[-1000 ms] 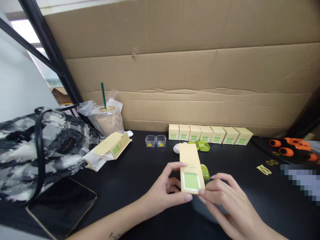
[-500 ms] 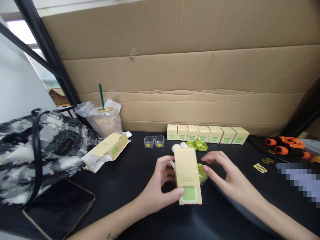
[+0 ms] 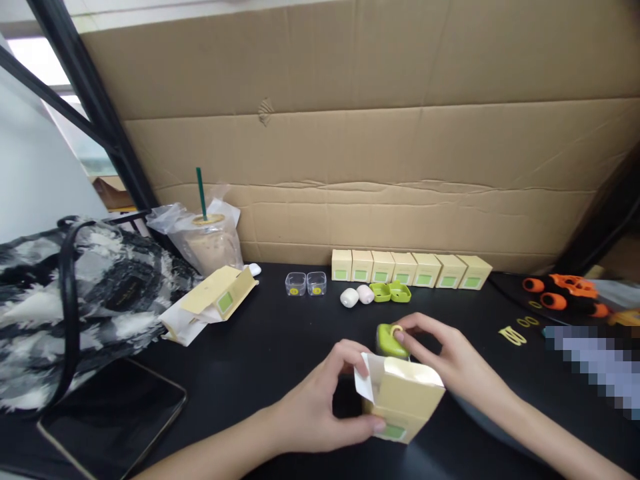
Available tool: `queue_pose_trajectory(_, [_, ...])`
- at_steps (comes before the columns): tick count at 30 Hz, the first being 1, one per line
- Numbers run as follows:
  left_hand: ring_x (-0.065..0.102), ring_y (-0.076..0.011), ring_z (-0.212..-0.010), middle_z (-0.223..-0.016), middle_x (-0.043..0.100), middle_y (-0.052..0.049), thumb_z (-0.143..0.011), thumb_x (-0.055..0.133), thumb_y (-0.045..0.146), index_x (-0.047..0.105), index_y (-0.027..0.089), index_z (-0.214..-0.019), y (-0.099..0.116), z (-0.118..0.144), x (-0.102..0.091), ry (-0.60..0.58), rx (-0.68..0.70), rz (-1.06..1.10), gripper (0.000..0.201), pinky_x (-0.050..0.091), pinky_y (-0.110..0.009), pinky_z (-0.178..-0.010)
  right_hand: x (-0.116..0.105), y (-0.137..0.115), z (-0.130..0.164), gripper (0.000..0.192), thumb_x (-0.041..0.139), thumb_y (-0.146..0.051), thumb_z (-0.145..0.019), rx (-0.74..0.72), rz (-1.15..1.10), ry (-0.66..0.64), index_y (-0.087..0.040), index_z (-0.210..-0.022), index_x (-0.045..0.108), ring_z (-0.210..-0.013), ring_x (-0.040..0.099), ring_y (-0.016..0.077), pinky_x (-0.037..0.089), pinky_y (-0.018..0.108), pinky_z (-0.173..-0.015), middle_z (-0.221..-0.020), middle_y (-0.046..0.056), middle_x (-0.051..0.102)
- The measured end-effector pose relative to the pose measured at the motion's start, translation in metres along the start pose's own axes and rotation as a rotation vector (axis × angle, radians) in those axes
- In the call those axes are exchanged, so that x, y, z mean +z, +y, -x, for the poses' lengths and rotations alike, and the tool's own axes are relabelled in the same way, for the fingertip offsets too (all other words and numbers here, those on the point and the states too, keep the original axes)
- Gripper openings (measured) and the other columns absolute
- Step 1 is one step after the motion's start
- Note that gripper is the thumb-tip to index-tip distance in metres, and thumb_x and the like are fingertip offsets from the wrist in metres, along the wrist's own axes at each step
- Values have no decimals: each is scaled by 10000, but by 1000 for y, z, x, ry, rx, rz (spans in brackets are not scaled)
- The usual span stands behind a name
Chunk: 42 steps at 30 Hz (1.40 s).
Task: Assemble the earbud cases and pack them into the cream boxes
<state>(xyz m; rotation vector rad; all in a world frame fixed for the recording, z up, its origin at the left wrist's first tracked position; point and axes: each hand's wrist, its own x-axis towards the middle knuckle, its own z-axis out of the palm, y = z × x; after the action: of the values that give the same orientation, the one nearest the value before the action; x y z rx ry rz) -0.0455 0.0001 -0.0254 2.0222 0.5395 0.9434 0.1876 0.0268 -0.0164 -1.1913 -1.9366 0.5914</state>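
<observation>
My left hand [image 3: 320, 400] grips a small pale-yellow carton [image 3: 407, 403] with a green label, fingers behind and thumb on the front. The carton tilts, its top flap is up and a white side flap sticks out to the left. Just behind it, my right hand [image 3: 453, 350] pinches a small rounded green case [image 3: 390, 341] by a pale-yellow loop on it. The lower part of the case is hidden by the carton.
Several closed cartons [image 3: 403, 268] stand in a row at the back. Before them lie two white earbud-case-like pieces [image 3: 349, 297], green holders [image 3: 381, 293] and clear cups [image 3: 295, 285]. An opened carton [image 3: 215, 300], tablet [image 3: 115, 417], bag [image 3: 120, 280] and iced drink [image 3: 210, 243] are left; orange-and-black parts [image 3: 573, 287] right.
My left hand has lowered and tipped the carton, so its open top shows. My right hand has closed from apart onto the green case and its loop.
</observation>
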Motion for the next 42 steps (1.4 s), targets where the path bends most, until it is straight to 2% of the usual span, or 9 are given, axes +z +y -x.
queue_pose_trajectory(3, [523, -190, -1048, -1120, 468, -72, -751, 682, 161, 342, 253, -985, 0, 0, 2, -12, 24, -29, 423, 436, -328, -894, -5, -6, -3, 206, 539, -411, -891, -4, -48, 139, -225, -918, 623, -899, 648, 225, 514, 345, -802, -953, 50, 695])
queue_pose_trajectory(7, [520, -209, -1079, -1151, 470, -95, -782, 667, 184, 320, 252, -1021, 0, 0, 4, -41, 44, -79, 428, 435, -348, -907, -7, -27, -3, 153, 630, -396, -837, -20, -343, 284, -252, -884, 653, -899, 676, 200, 555, 290, -758, -962, 29, 719])
queue_pose_trajectory(9, [531, -199, -1048, -1154, 475, -99, -794, 656, 188, 298, 251, -1035, 0, 1, 5, -34, 43, -98, 437, 447, -326, -875, -4, -38, 0, 112, 646, -367, -833, -27, -454, 252, -260, -858, 667, -866, 691, 184, 568, 260, -720, -930, 17, 733])
queue_pose_trajectory(11, [547, -180, -973, -1109, 487, -85, -799, 652, 209, 277, 251, -1035, -1, 3, 7, -10, 21, -118, 445, 463, -302, -817, -1, -45, 4, 84, 639, -337, -845, -48, -508, 153, -258, -849, 669, -881, 694, 181, 572, 256, -723, -966, 24, 733])
queue_pose_trajectory(15, [557, -189, -951, -1065, 493, -75, -785, 665, 243, 271, 244, -1004, -1, 4, 9, 39, -34, -121, 450, 471, -325, -814, 2, -45, 13, 80, 607, -306, -876, -85, -479, -14, -246, -863, 659, -956, 670, 205, 565, 308, -782, -1054, 54, 700])
queue_pose_trajectory(25, [549, -187, -1053, -1194, 437, -89, -772, 666, 141, 261, 264, -996, 0, 1, 9, 75, -38, -34, 479, 457, -327, -889, -9, -43, 18, 100, 520, -249, -905, -222, -139, -16, -268, -902, 619, -881, 653, 187, 532, 284, -773, -964, 26, 674])
queue_pose_trajectory(33, [524, -221, -1095, -1213, 428, -106, -785, 670, 164, 259, 274, -1049, -1, 2, 10, 58, 15, -108, 501, 450, -364, -892, -6, -41, 18, 166, 537, -328, -895, -124, -60, -126, -246, -772, 614, -1034, 601, 229, 499, 358, -891, -1093, 56, 583])
queue_pose_trajectory(39, [542, -209, -1065, -1217, 419, -99, -797, 662, 161, 252, 284, -1081, -1, 2, 10, 48, 33, -106, 514, 467, -366, -887, -5, -39, 19, 233, 460, -304, -930, -168, -33, -188, -240, -759, 605, -975, 599, 218, 527, 345, -826, -1058, 62, 559])
queue_pose_trajectory(42, [519, -237, -1133, -1242, 397, -115, -801, 651, 147, 240, 285, -1121, -3, 3, 10, 51, 56, -115, 539, 465, -391, -915, -3, -39, 20, 251, 441, -295, -940, -181, -6, -160, -237, -750, 593, -911, 593, 199, 529, 325, -790, -994, 55, 535])
